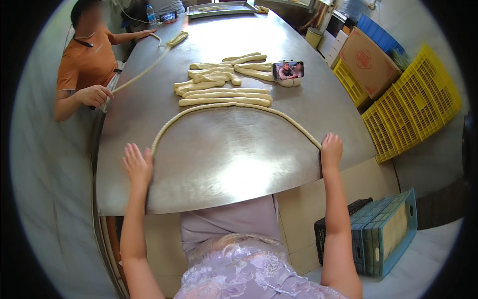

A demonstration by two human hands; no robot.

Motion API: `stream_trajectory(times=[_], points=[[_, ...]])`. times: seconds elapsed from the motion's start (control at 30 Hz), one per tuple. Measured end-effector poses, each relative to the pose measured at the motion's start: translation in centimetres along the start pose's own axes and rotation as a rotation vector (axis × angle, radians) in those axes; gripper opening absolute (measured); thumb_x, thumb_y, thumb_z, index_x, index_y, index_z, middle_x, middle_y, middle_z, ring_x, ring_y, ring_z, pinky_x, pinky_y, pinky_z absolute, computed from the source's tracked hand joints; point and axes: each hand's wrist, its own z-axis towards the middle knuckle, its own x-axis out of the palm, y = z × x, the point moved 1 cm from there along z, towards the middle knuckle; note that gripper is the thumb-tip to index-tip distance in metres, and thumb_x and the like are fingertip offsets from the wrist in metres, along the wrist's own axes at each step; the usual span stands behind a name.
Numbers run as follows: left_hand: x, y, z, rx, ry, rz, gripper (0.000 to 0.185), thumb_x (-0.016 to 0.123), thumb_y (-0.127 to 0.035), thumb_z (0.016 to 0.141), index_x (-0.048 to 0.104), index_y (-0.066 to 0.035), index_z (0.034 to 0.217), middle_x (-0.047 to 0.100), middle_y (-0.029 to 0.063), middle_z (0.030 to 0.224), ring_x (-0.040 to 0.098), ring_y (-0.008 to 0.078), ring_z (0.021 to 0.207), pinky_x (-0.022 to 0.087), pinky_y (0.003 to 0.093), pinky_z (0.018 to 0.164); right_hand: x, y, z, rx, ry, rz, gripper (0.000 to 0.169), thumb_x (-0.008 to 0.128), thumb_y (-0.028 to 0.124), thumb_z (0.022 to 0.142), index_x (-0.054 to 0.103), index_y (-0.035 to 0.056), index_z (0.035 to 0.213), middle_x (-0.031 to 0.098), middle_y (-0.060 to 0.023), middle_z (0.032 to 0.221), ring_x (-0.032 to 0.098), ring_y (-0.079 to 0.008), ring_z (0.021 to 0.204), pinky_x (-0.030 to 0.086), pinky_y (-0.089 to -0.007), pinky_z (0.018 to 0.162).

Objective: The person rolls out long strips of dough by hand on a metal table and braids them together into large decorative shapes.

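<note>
A long twisted rope of dough (233, 105) arcs over the metal table between my two hands. Its left end meets my left hand (138, 164), which lies at the table with fingers spread, the palm against the dough. At the other end, my right hand (331, 149) is curled over the dough tip. The top of the arc lies along the nearest of several smooth dough strips (226, 101). Behind these are more thick, uneven dough pieces (207, 77). A phone (288, 71) showing a video leans upright on a lump of dough (289, 82).
A co-worker in an orange shirt (89, 56) stands at the left edge of the metal table (239, 149), handling another dough rope (143, 71). A metal tray (222, 10) sits at the far end. Yellow crates (414, 108), a cardboard box (368, 61) and blue-green crates (384, 231) stand right.
</note>
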Motion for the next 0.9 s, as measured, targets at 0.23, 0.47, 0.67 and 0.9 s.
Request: stream_trajectory(times=[0.23,0.47,0.67,0.9], points=[[-9.6,-5.0,-11.8,0.196,0.274,-0.111,0.045,0.057,-0.02,0.098,0.05,0.01,0.13,0.047,0.0304,0.143,0.046,0.0419,0.133,0.041,0.0468,0.109,-4.3,3.0,-6.2,-0.31,-0.175,0.314,0.019,0.07,0.018,0.09,0.064,0.0016,0.097,0.061,-0.0096,0.09,0.057,-0.0296,0.085,0.048,-0.0401,0.074],[-18.5,4.9,-8.3,-0.084,0.715,-0.746,0.018,0.067,-0.017,0.092,0.058,-0.004,0.099,0.071,0.012,0.106,0.071,0.0237,0.087,0.054,0.0364,0.081,-19.1,1.7,-4.0,-0.076,0.86,1.106,0.016,0.076,0.011,0.086,0.063,0.0053,0.092,0.068,-0.0015,0.091,0.065,-0.0094,0.082,0.051,-0.0249,0.07],[-23.9,23.8,6.6,-0.027,-0.19,-1.411,0.011,0.063,-0.017,0.098,0.059,-0.009,0.104,0.062,-0.003,0.089,0.061,0.0069,0.083,0.051,0.0255,0.074,-27.8,-6.0,11.6,-0.24,0.004,1.341,0.013,0.069,0.015,0.089,0.063,0.0063,0.096,0.064,-0.0021,0.09,0.062,-0.0112,0.086,0.051,-0.0256,0.076],[-4.9,41.6,-2.9,-0.313,0.142,-0.041,0.025,0.065,-0.028,0.094,0.058,-0.004,0.094,0.066,0.02,0.084,0.063,0.0333,0.073,0.051,0.0413,0.068,-7.8,-21.1,7.7,0.15,0.581,0.041,0.032,0.066,0.034,0.089,0.065,0.0026,0.085,0.065,-0.0138,0.069,0.066,-0.022,0.08,0.05,-0.039,0.073]])
